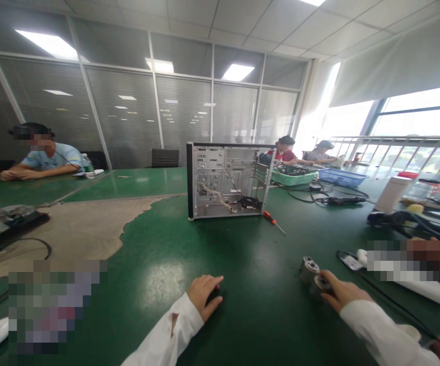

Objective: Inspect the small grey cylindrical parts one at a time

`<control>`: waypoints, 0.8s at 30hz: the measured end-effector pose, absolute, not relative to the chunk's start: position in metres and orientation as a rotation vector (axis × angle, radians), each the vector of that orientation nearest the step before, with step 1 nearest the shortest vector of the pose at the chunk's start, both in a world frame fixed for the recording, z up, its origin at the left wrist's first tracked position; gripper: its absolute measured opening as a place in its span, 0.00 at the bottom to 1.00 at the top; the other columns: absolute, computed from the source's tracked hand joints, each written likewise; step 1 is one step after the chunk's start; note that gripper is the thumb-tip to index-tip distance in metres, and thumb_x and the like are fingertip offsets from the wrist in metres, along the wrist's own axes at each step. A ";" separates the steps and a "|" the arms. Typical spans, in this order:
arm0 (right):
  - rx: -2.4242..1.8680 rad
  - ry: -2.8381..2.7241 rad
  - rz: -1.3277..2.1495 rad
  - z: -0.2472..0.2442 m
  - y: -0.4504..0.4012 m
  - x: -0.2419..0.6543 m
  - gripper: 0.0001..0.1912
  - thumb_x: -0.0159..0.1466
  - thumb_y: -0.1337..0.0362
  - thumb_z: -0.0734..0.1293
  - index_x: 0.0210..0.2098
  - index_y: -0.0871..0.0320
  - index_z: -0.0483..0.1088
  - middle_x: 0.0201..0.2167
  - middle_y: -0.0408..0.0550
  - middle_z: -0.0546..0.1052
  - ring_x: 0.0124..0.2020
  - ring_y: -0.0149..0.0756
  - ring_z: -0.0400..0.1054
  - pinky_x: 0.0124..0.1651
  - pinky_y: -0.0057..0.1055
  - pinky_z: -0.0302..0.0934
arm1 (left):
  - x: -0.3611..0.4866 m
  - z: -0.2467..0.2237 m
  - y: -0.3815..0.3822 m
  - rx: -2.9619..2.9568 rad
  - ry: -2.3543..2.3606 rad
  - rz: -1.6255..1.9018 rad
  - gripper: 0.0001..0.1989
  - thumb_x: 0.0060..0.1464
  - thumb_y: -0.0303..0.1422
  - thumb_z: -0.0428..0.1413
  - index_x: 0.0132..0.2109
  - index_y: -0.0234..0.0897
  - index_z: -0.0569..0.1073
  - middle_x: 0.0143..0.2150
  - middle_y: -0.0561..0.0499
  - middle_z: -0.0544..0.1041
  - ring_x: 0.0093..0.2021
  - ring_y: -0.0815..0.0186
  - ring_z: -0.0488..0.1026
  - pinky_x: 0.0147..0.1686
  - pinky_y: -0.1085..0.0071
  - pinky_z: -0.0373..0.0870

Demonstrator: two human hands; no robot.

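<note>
My left hand rests on the green tabletop, thumb and fingers apart with nothing between them. Off to the right, my right hand closes its thumb and fingers around a small metal cylinder, its round top facing up. Close beside that one is a second metal cylinder with small holes in its top. Ahead stands an upright computer case, its side open, with loose cables and a dark part inside. At its lower right corner lies an orange-and-black screwdriver.
Right of my hand lie a black cable and a long white object, partly blurred. Farther back are a green basket, a blue basket and tangled cords. Dismantled parts lie at left. Several people sit around the table.
</note>
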State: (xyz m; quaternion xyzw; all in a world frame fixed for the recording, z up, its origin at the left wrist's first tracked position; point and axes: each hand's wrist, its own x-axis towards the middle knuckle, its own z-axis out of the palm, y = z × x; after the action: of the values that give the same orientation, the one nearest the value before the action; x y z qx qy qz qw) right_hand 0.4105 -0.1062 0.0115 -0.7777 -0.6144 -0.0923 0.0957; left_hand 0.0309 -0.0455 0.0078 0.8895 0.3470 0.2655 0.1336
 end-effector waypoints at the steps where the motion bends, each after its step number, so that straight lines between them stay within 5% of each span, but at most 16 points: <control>1: -2.300 -1.822 -0.269 0.011 -0.107 0.411 0.15 0.49 0.65 0.57 0.38 0.53 0.62 0.21 0.49 0.72 0.22 0.42 0.68 0.24 0.32 0.55 | 0.031 0.008 -0.046 2.580 1.006 0.773 0.19 0.48 0.36 0.46 0.49 0.39 0.61 0.38 0.49 0.70 0.39 0.63 0.65 0.39 0.65 0.61; 13: -2.055 -1.663 -0.299 0.055 -0.120 0.399 0.13 0.53 0.55 0.54 0.29 0.52 0.64 0.26 0.45 0.72 0.24 0.36 0.67 0.26 0.30 0.58 | 0.031 0.006 -0.046 2.585 1.014 0.781 0.18 0.48 0.35 0.46 0.48 0.39 0.61 0.37 0.49 0.71 0.39 0.63 0.66 0.39 0.65 0.62; 24: -1.916 -1.683 -0.509 0.027 -0.112 0.403 0.16 0.55 0.55 0.53 0.30 0.56 0.67 0.29 0.49 0.73 0.29 0.36 0.67 0.33 0.29 0.58 | 0.030 0.007 -0.046 2.599 1.009 0.789 0.18 0.47 0.35 0.46 0.48 0.38 0.62 0.37 0.49 0.71 0.38 0.63 0.66 0.38 0.65 0.62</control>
State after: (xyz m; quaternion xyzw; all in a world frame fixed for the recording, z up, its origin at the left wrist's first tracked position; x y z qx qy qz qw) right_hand 0.4031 -0.1121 0.0267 -0.7101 -0.6236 -0.1886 0.2671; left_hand 0.0304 -0.0464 0.0067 0.8902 0.3457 0.2703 0.1219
